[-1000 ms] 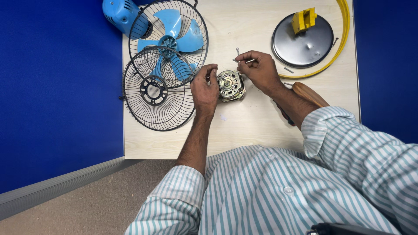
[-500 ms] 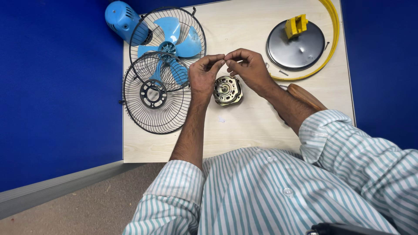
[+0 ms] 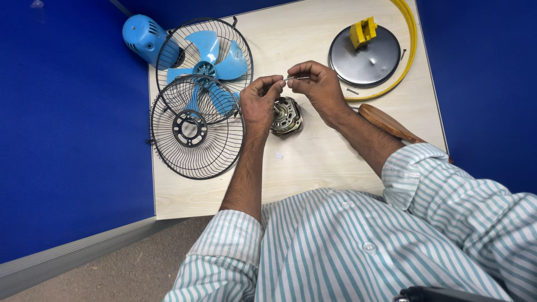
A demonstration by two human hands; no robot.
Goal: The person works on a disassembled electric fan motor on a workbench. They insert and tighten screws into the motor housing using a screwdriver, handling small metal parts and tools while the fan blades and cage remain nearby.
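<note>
Both hands are up over the middle of the pale wooden bench [image 3: 313,162], pinching the two ends of a thin silver metal pin [image 3: 297,78] between thumb and fingertips. The left hand [image 3: 260,100] has the left end, the right hand [image 3: 316,86] the right end, and the pin lies roughly level between them. It's tiny, so I honestly can't tell if it's a screw or a plain rod.

Just below the hands sits a round metal fan motor with copper windings [image 3: 286,116], partly covered by the left hand's knuckles.

On the left, a black wire fan guard [image 3: 197,127] overlaps a second guard holding the blue plastic fan blades [image 3: 208,55], and its rim hangs a bit past the bench's left edge. The blue motor housing [image 3: 144,34] sticks off the corner.

At the top right, a round grey metal base with a yellow bracket [image 3: 364,56] sits with a yellow ring [image 3: 413,33] curving around it, which is cut off at the top. A brown wooden handle [image 3: 386,122] disappears under the right forearm.

Open bench space is mostly in front, near the striped shirt.
</note>
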